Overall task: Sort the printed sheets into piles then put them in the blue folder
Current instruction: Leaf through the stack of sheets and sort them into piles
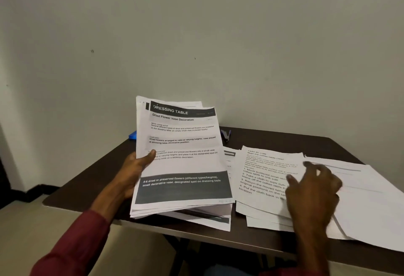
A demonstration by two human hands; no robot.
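Observation:
My left hand [133,170] grips a thick stack of printed sheets [181,157] by its left edge, thumb on top, tilted up above the table; the top page is headed "DRESSING TABLE". My right hand [314,186] is blurred, with spread fingers over a pile of text sheets [264,179] lying on the table, and whether it touches them is unclear. More white sheets [367,199] are spread at the right. Beneath the held stack lies another pile [209,219]. A corner of the blue folder [132,135] shows behind the held stack.
The dark brown table [273,140] stands against a plain wall. A dark blue stapler [226,135] sits at the back of the table. The sheets at the right overhang the table's front edge. Floor lies to the left.

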